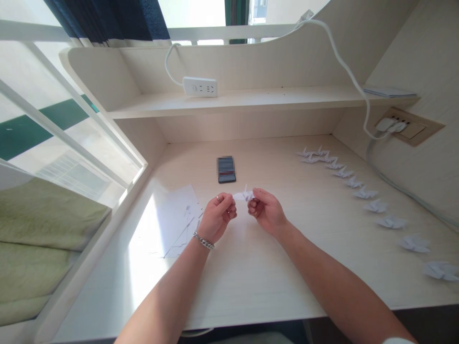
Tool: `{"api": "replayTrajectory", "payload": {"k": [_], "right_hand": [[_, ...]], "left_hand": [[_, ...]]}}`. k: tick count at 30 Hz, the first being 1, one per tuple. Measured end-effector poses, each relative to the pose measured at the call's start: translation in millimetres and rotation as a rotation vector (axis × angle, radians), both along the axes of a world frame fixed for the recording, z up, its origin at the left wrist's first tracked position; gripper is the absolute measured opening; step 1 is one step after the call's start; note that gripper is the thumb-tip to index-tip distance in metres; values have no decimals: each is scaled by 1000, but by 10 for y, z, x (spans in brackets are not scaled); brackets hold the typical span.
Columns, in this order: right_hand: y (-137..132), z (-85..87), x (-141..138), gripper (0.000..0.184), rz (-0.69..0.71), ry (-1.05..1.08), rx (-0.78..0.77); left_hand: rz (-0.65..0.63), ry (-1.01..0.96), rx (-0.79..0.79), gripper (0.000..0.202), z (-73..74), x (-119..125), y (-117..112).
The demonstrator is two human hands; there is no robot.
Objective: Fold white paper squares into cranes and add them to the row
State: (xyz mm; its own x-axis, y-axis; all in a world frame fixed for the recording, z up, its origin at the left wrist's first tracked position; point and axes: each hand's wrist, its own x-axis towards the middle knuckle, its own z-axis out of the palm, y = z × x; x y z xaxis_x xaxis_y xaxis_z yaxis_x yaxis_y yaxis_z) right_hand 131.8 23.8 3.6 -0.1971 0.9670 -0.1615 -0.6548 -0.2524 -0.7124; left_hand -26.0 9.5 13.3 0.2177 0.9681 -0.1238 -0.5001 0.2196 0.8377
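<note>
My left hand (217, 216) and my right hand (266, 210) are held close together over the middle of the pale wooden desk (251, 267). Between their pinched fingertips is a small folded white paper figure (243, 195), gripped from both sides. The left hand wears a ring and a chain bracelet at the wrist. A stack of loose white paper sheets (175, 217) lies flat on the desk just left of my left hand. A dark phone (226, 169) lies beyond the hands.
Several folded white paper cranes (366, 193) lie in a curved row along the desk's right side. A white power strip (200, 86) sits on the shelf above, its cable running to a wall socket (405, 127) at right. A green-covered bed (39, 239) lies left.
</note>
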Motion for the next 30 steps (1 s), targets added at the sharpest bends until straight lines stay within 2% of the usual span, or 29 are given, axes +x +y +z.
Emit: {"api": "replayTrajectory", "payload": {"k": [3,6,10,14,20,23,26,30], "right_hand": [[33,-4,46,29,-42,12,-10],[49,-26,68,30,-55,1,6],[28,-65,24,30,-30,-67,64],[-2,-71,-21,32,-2,-122,84],[20,-57,19,29,2,-67,43],[36,-67,37,29,-11,-67,40],[31,-75,31,29,-22,-95,54],[5,-70,-2,30,-9,-136,71]], "left_hand": [[37,-24,2,28,10,-42,29],[86,30,15,28,8,-60,49],[70,145,81,35,-21,-20,36],[63,228,69,28,-39,18,13],[57,28,-17,20,-8,-30,40],[103,12,-9,22,-4,-59,58],[134,152,53,27,-19,-58,60],[52,344,85,33,-42,-9,37]]}}
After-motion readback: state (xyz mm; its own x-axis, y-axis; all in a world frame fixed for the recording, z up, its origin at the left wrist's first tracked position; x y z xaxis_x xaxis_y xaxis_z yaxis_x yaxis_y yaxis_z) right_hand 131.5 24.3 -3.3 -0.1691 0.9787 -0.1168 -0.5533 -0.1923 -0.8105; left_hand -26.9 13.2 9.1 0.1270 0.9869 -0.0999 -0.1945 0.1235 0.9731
